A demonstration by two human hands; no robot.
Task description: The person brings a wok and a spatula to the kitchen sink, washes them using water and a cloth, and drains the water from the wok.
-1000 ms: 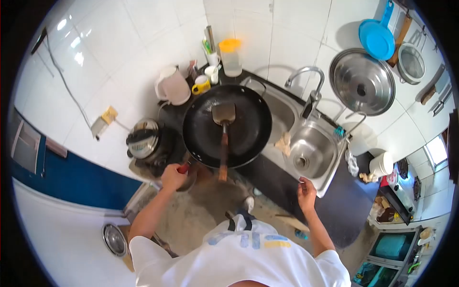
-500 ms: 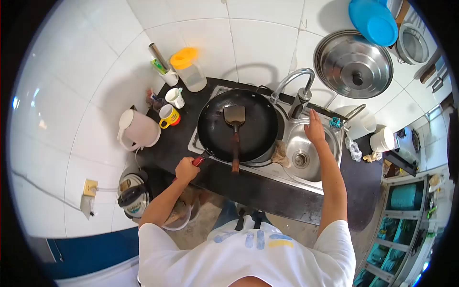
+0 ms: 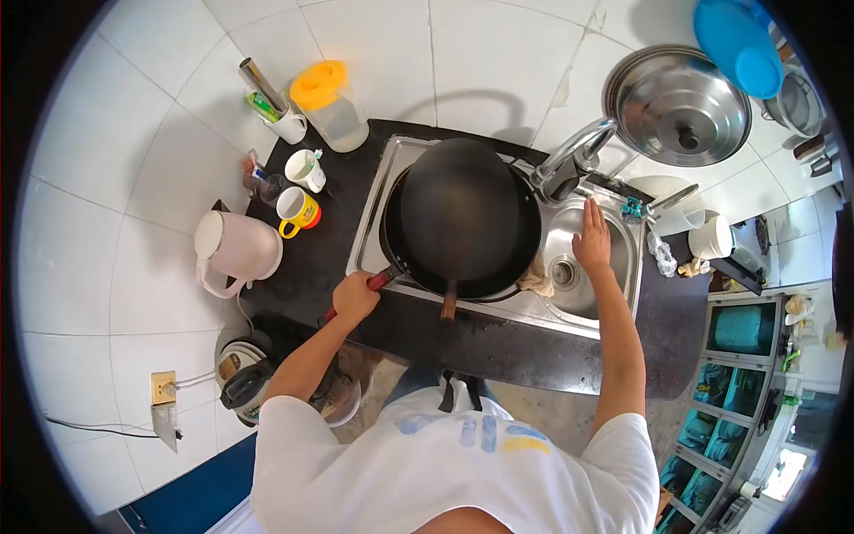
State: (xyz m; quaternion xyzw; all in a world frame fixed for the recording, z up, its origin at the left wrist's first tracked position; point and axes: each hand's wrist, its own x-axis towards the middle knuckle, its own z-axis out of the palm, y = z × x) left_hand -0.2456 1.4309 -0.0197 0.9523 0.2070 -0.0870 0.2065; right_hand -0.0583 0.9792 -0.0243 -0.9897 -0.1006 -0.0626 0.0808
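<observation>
Wok (image 3: 498, 249) sits over the sink (image 3: 378, 203), its red handle (image 3: 382, 279) slanting lower-left into the left hand's (image 3: 355, 299) closed grip; the right hand (image 3: 592, 240), apart, points straight fingers away from the body.

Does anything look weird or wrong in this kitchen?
Yes: a hazy dark oval covers much of the wok and pokes past its far rim. It hides details inside; only the end of a wooden handle shows clearly. It might be picture blur, but I can't be sure.
</observation>
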